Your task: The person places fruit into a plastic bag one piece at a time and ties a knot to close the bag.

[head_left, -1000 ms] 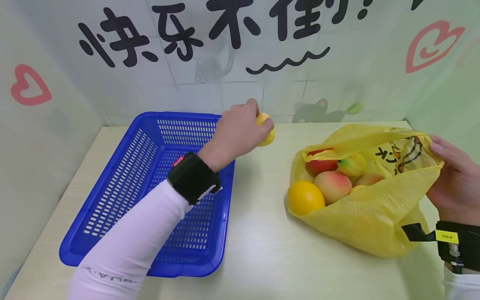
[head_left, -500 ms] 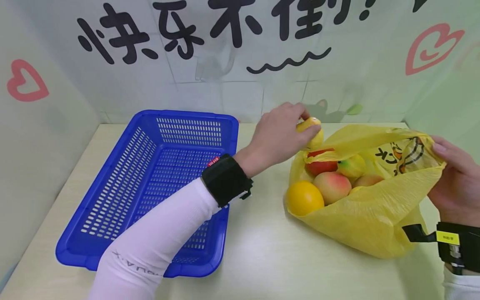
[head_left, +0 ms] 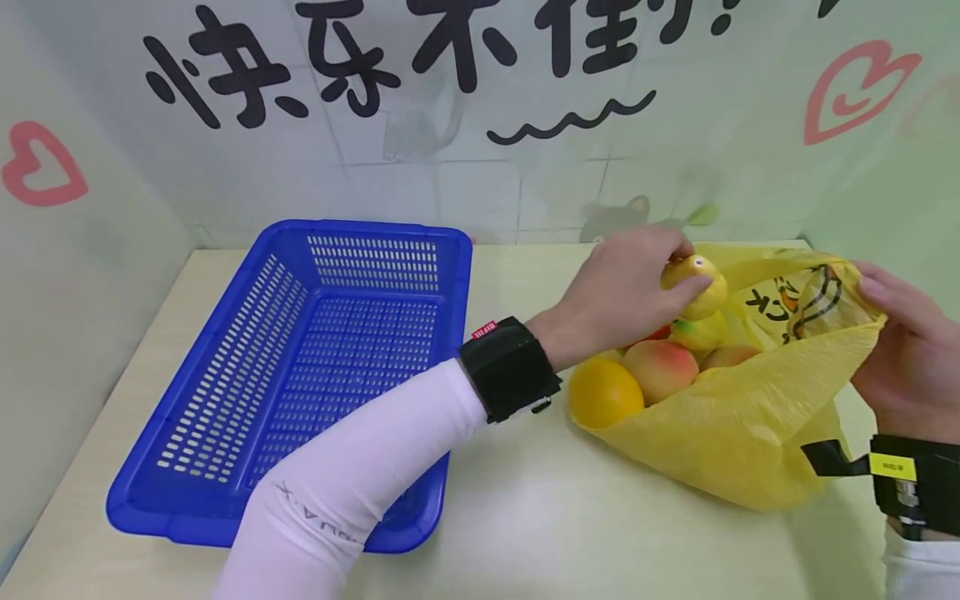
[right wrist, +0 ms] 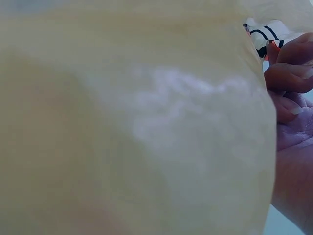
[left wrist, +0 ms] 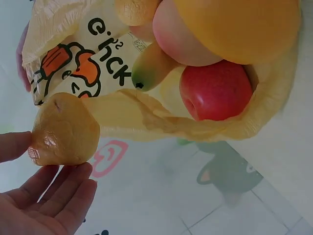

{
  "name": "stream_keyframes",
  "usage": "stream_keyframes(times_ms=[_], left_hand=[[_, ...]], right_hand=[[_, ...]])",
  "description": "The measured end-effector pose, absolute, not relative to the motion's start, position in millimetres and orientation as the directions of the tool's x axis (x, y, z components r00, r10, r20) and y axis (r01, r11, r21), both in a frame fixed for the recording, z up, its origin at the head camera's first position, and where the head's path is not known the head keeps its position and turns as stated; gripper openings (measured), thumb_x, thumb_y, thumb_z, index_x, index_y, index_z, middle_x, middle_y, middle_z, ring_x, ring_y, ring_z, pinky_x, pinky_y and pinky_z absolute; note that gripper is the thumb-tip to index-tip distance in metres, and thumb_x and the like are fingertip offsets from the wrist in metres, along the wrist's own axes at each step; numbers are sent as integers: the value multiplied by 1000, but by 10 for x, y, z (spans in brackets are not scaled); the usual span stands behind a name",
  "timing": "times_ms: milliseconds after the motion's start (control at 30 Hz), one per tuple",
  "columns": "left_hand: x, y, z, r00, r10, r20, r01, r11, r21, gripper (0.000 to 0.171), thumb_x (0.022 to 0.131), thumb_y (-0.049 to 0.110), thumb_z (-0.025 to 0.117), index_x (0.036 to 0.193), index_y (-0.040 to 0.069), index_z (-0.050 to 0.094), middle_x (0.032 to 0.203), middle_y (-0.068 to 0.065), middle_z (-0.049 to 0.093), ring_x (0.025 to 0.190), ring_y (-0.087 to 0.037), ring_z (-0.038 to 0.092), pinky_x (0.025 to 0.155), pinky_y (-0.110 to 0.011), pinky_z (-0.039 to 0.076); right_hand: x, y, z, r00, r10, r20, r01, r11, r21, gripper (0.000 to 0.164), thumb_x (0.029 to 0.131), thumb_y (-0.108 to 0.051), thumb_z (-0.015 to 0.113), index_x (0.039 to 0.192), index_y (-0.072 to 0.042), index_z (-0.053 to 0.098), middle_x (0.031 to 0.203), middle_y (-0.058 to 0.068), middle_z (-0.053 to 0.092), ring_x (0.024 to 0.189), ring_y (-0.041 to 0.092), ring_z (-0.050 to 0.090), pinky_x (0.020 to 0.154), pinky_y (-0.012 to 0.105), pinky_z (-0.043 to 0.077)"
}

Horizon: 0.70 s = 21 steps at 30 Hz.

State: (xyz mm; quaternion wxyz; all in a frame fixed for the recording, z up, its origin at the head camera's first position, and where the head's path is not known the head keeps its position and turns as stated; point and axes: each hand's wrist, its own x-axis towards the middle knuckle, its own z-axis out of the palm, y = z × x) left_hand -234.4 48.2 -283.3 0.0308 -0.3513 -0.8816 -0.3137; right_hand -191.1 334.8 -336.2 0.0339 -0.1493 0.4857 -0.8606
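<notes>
My left hand (head_left: 621, 287) pinches a lumpy yellow fruit (left wrist: 66, 129) between thumb and fingers, above the mouth of a yellow plastic bag (head_left: 750, 446). At the bag's right end, my right hand (head_left: 911, 354) grips the rim, spreading the mouth. Inside lie an orange (head_left: 606, 393), a peach (head_left: 660, 371) with another beside it, a yellow-green mango (left wrist: 152, 67) and a red apple (left wrist: 215, 90). A further yellow fruit (left wrist: 137, 10) shows at the top of the left wrist view. Bag plastic covers most of the right wrist view.
On the left of the pale table (head_left: 517, 508) stands a blue perforated plastic basket (head_left: 463, 275), partly under my left forearm. Behind the table rises a wall (head_left: 480, 192) with black characters and pink hearts.
My left hand has carried the yellow fruit rightward, from beside the basket to over the bag's mouth. My right hand keeps its hold on the bag rim.
</notes>
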Motion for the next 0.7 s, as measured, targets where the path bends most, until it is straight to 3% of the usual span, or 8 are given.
stream_keyframes(times_ms=[167, 400, 700], left_hand=[[-2306, 669, -2849, -725, 650, 228, 665, 573, 479, 25, 100, 34, 55, 113, 13, 62, 98, 5, 59, 85, -6, 51, 66, -14, 39], [-2278, 903, -2972, -719, 678, 156, 664, 602, 444, 25, 102, 34, 51, 116, 16, 62, 102, 8, 59, 88, -3, 52, 70, -13, 42], [-2213, 1028, -3161, -712, 686, 149, 686, 634, 358, 20, 102, 37, 52, 100, 20, 62, 84, 8, 53, 77, -3, 52, 61, -15, 39]], right_hand=[[-1906, 3366, -3355, -950, -192, 248, -125, -494, -861, 39, 106, -9, 26, 118, 3, 61, 98, 14, 69, 79, 22, 70, 66, 27, 59], [-1918, 3389, -3350, -936, -226, 272, -99, -571, -815, 40, 106, -6, 24, 119, 8, 59, 99, 19, 68, 80, 27, 70, 68, 30, 60], [-1932, 3316, -3335, -935, -205, 291, -120, -588, -800, 41, 105, -4, 21, 118, 10, 58, 97, 20, 69, 78, 26, 71, 66, 30, 59]])
